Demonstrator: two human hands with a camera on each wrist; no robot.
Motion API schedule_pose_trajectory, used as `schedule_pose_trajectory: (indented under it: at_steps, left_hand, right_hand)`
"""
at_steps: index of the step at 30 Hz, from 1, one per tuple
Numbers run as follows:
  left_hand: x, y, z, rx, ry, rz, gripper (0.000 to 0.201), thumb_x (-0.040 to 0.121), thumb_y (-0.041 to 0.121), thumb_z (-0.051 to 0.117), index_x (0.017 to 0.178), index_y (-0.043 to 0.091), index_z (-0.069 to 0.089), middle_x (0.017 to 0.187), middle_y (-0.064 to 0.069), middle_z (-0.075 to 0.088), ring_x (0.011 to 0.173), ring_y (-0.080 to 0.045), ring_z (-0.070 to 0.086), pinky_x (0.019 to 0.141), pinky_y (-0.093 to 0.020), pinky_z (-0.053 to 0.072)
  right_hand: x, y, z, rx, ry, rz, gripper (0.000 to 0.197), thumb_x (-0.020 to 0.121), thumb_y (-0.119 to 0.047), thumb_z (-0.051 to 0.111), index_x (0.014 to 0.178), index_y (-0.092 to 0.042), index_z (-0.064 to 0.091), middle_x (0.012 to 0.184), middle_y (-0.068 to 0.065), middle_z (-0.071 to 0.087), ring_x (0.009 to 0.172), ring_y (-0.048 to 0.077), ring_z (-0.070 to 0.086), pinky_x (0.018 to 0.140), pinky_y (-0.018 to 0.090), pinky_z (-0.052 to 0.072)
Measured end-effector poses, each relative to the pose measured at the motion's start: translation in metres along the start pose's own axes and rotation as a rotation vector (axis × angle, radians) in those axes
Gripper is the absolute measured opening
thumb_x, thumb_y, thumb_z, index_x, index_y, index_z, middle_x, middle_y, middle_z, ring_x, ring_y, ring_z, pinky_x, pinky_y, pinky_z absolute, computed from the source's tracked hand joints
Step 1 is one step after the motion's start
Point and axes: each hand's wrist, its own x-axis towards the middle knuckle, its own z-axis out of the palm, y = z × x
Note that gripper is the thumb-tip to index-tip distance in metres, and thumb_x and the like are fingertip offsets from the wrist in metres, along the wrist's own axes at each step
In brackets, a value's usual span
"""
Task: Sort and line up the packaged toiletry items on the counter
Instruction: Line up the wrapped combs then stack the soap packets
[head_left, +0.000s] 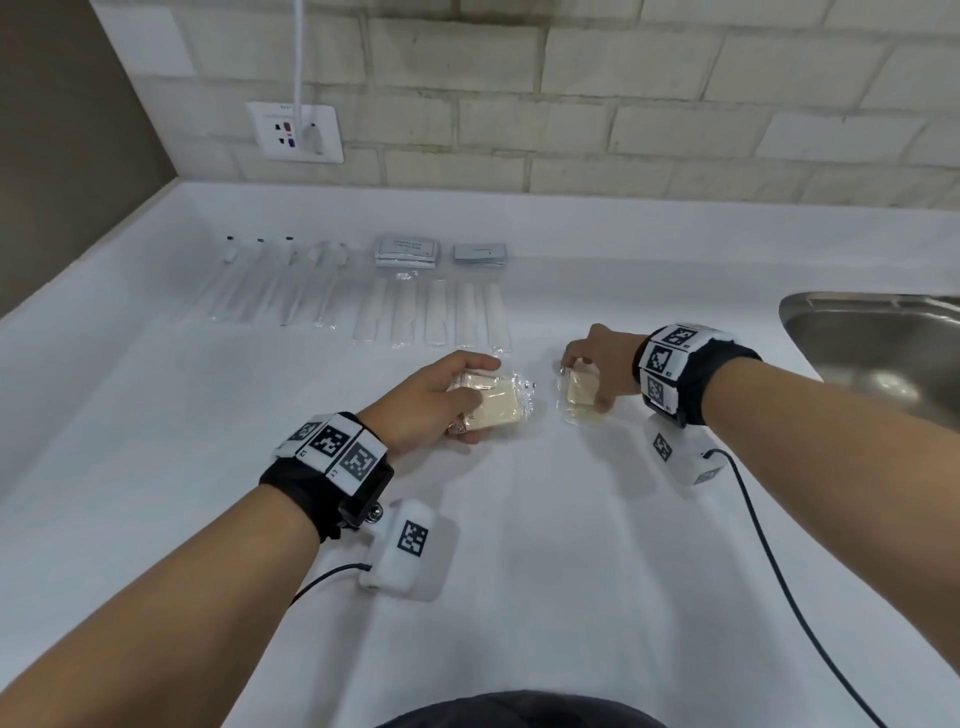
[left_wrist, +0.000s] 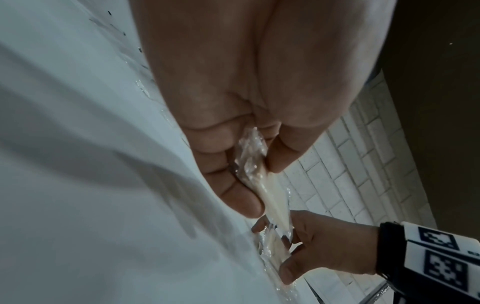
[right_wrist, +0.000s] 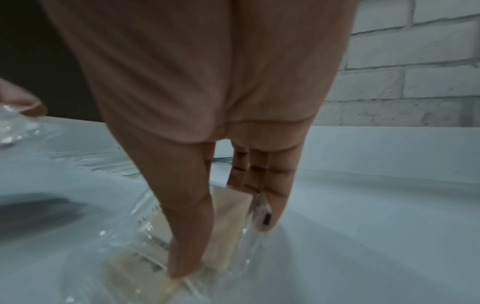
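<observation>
a wrapped soap bar (head_left: 491, 408) is gripped by the left hand (head_left: 426, 402), the thumb laid across its top and the fingers curled beneath; in the left wrist view the clear wrapper is seen pinched between thumb and fingers, the bar raised just off the white counter (head_left: 519, 545). a second wrapped soap bar (head_left: 579, 389) is held by the right hand (head_left: 597, 364) from above, thumb on one side and fingers on the other, its lower edge touching the counter; another bar in clear wrap is seen lying beneath it in the right wrist view. the two bars are kept near each other, apart. behind them a row of flat white packets in clear sleeves (head_left: 434, 314) is lined up side by side, and to its left a row of long thin sleeved items (head_left: 275, 283). two small stacks of grey sachets (head_left: 441, 252) are set behind the rows. a steel sink (head_left: 878, 343) is seen at the right edge, a wall socket (head_left: 296, 132) on the brick wall.
</observation>
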Motion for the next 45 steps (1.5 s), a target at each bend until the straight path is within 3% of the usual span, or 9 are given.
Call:
schedule_pose_trajectory:
  at_steps: [5, 10, 15, 19, 24, 32, 35, 40, 45]
  left_hand:
    - [0.003, -0.001, 0.003, 0.000, -0.022, 0.018, 0.037, 0.097, 0.002, 0.048, 0.120, 0.030, 0.058, 0.102, 0.001, 0.055, 0.068, -0.013, 0.063, 0.074, -0.032, 0.060]
    - [0.003, -0.006, -0.001, -0.034, 0.007, 0.011, 0.038, 0.097, 0.001, 0.048, 0.122, 0.027, 0.057, 0.111, 0.000, 0.053, 0.081, -0.021, 0.059, 0.078, -0.037, 0.061]
    - [0.003, -0.012, -0.008, -0.028, 0.044, -0.011, 0.038, 0.097, 0.002, 0.049, 0.123, 0.028, 0.058, 0.110, 0.000, 0.053, 0.078, -0.026, 0.059, 0.085, -0.048, 0.058]
    - [0.002, -0.013, -0.010, -0.024, 0.037, -0.022, 0.038, 0.097, 0.001, 0.049, 0.120, 0.029, 0.058, 0.119, -0.005, 0.053, 0.082, -0.028, 0.058, 0.076, -0.040, 0.061]
    - [0.005, -0.011, -0.012, 0.000, 0.067, -0.017, 0.039, 0.097, 0.003, 0.049, 0.118, 0.033, 0.059, 0.120, -0.010, 0.052, 0.080, -0.030, 0.060, 0.083, -0.049, 0.058]
    - [0.006, -0.011, -0.019, -0.013, 0.132, 0.020, 0.036, 0.097, 0.006, 0.049, 0.118, 0.033, 0.060, 0.117, -0.014, 0.051, 0.079, -0.030, 0.060, 0.080, -0.044, 0.059]
    - [0.006, -0.012, -0.019, -0.019, 0.140, 0.023, 0.036, 0.097, 0.005, 0.049, 0.119, 0.031, 0.059, 0.127, -0.016, 0.051, 0.080, -0.030, 0.060, 0.075, -0.038, 0.060]
    - [0.008, -0.013, -0.018, -0.016, 0.180, 0.000, 0.036, 0.098, 0.004, 0.046, 0.125, 0.027, 0.054, 0.126, -0.013, 0.050, 0.077, -0.028, 0.059, 0.075, -0.037, 0.060]
    - [0.012, -0.016, -0.012, -0.012, 0.191, -0.005, 0.056, 0.096, 0.003, 0.048, 0.141, 0.032, 0.033, 0.117, -0.006, 0.045, 0.086, -0.027, 0.059, 0.079, -0.041, 0.060]
  right_hand:
    - [-0.006, 0.000, 0.003, 0.109, 0.067, 0.063, 0.046, 0.072, -0.025, 0.079, 0.106, -0.004, 0.056, 0.108, 0.016, 0.053, 0.079, 0.020, 0.050, 0.067, 0.028, 0.039]
    - [-0.007, -0.004, 0.012, 0.314, 0.068, 0.112, 0.051, 0.074, -0.030, 0.076, 0.114, -0.013, 0.050, 0.100, 0.004, 0.058, 0.074, 0.019, 0.054, 0.068, 0.030, 0.047]
    - [-0.012, -0.013, 0.011, 0.350, -0.016, 0.073, 0.039, 0.074, -0.035, 0.077, 0.086, -0.012, 0.048, 0.086, 0.009, 0.070, 0.058, 0.017, 0.062, 0.055, 0.023, 0.046]
    - [-0.014, -0.017, -0.001, 0.453, 0.060, 0.018, 0.041, 0.075, -0.027, 0.078, 0.105, -0.006, 0.060, 0.095, 0.012, 0.070, 0.064, 0.020, 0.065, 0.068, 0.033, 0.058]
    - [-0.019, -0.016, -0.013, 0.302, 0.025, -0.112, 0.012, 0.076, -0.022, 0.075, 0.077, -0.022, 0.063, 0.075, -0.004, 0.058, 0.071, 0.017, 0.054, 0.068, 0.029, 0.045]
    - [-0.013, -0.025, 0.009, 0.192, -0.005, -0.161, 0.065, 0.070, -0.017, 0.082, 0.126, -0.019, 0.050, 0.116, 0.001, 0.047, 0.100, 0.021, 0.052, 0.084, 0.030, 0.045]
    - [-0.013, -0.027, 0.008, 0.083, 0.003, -0.123, 0.056, 0.068, -0.025, 0.083, 0.117, -0.019, 0.056, 0.121, 0.000, 0.039, 0.108, 0.024, 0.051, 0.088, 0.038, 0.048]
    - [-0.016, -0.031, 0.009, 0.262, 0.062, -0.204, 0.044, 0.066, -0.010, 0.082, 0.089, -0.019, 0.045, 0.083, -0.010, 0.047, 0.082, 0.019, 0.046, 0.061, 0.024, 0.037]
    - [-0.024, -0.056, 0.005, 0.402, 0.146, -0.335, 0.049, 0.065, -0.012, 0.084, 0.095, -0.020, 0.047, 0.093, -0.001, 0.061, 0.080, 0.016, 0.054, 0.075, 0.030, 0.048]
